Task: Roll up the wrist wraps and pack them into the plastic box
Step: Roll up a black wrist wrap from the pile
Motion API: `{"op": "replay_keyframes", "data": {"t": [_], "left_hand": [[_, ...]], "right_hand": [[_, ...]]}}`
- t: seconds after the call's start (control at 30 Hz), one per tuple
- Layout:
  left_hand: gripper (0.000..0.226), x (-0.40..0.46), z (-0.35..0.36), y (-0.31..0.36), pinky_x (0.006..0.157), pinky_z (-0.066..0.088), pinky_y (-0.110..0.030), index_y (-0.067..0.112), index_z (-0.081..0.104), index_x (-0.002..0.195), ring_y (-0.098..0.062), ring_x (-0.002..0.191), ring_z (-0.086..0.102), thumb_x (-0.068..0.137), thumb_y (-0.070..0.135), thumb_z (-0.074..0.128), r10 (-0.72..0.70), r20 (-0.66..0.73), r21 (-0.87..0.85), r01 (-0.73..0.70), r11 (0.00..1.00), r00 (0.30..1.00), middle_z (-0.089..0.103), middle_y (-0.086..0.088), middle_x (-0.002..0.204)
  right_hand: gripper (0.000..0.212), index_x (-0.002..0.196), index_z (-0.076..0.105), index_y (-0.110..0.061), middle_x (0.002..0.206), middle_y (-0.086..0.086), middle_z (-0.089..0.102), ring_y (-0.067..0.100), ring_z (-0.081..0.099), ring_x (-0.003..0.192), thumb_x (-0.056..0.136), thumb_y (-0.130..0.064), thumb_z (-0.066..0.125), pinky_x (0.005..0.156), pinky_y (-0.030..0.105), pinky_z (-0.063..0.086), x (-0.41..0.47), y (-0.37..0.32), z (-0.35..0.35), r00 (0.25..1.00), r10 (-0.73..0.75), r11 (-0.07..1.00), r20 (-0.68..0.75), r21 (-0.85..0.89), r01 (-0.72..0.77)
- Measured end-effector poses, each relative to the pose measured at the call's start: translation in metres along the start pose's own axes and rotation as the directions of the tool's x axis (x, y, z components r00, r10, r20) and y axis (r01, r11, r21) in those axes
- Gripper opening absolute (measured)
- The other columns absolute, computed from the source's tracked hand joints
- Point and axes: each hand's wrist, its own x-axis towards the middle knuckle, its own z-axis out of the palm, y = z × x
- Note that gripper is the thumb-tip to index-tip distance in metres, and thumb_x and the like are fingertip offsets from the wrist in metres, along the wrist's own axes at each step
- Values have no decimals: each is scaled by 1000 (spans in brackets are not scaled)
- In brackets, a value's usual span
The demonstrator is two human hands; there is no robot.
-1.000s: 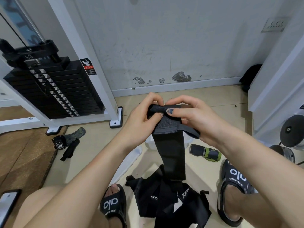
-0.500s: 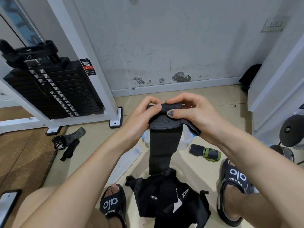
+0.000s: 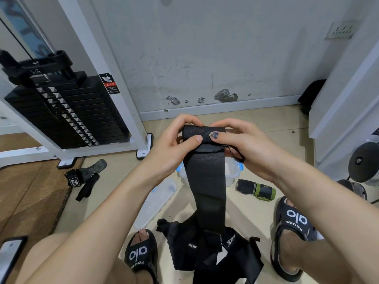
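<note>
Pretty much everything here is black: the wrist wrap [image 3: 205,181] in the middle of the frame is plain black with a fine woven texture, and the pile of wraps [image 3: 209,247] at the bottom is black with small white lettering. Right of centre there's a rolled wrap [image 3: 255,190] that's black and olive green, and the plastic box [image 3: 232,171] behind the strap is clear-white with blue clips. The sandals [image 3: 141,255] are black with white logos, the weight stack [image 3: 67,111] upper left is black in a white frame, and the floor [image 3: 266,124] is beige.
</note>
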Motion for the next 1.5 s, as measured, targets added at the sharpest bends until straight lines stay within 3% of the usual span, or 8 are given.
{"op": "replay_keyframes", "data": {"t": [0.27,0.53,0.73,0.87,1.0,1.17,1.33,1.5], "left_hand": [[22,5,7,-5,92,50,-35,32,63,100,-8,99,67,93,51,54,-247,-34,-98,242,965,968,70,11,99],[7,6,8,0,66,47,-24,17,55,111,-18,88,61,107,21,51,-236,-15,-179,230,957,972,62,-5,99],[3,4,2,-3,78,47,-35,28,59,103,-18,89,64,104,29,56,-198,-85,-99,189,977,977,67,-4,97],[7,4,-1,-4,79,46,-33,27,57,106,-13,86,61,104,33,55,-155,-124,-14,154,988,980,64,0,96],[11,1,5,-4,77,43,-30,20,51,110,-10,81,54,108,30,51,-108,-128,135,125,983,986,57,4,89],[8,2,12,-5,74,46,-25,25,51,109,-6,77,56,107,33,51,-91,-155,212,123,969,984,60,10,84],[9,3,18,-4,69,46,-13,23,51,114,3,72,56,107,29,50,-103,-159,160,128,979,982,61,24,72],[13,2,17,-1,76,48,-14,21,51,117,2,80,60,107,30,51,-104,-171,117,125,985,980,65,12,87]], "right_hand": [[25,108,74,-8,97,20,65,32,58,89,85,3,74,83,47,42,3,1,-4,995,-102,995,-10,-20,102],[28,104,76,-16,91,14,67,27,55,81,82,1,78,72,38,37,1,0,-2,989,-142,987,-46,-87,137],[37,120,64,-14,92,9,69,24,68,84,86,-8,78,81,44,58,-2,-5,-5,994,24,994,-103,-104,-35],[28,110,58,-5,83,9,60,20,60,64,90,-15,76,60,28,57,-6,-3,-7,969,95,981,-227,-143,-130],[24,98,57,-8,75,7,61,15,59,62,86,6,73,60,23,53,-7,0,-4,950,-56,996,-307,-90,30],[26,81,60,-15,74,7,63,15,56,63,82,7,75,65,27,49,-8,13,15,916,-285,935,-282,-293,201],[15,80,66,-12,79,-3,63,14,60,71,84,2,70,68,21,49,-10,33,26,816,-563,660,-131,-666,349],[12,94,72,-8,93,0,66,14,63,79,86,-4,65,76,31,52,-9,39,23,766,-643,520,14,-726,450]]}}
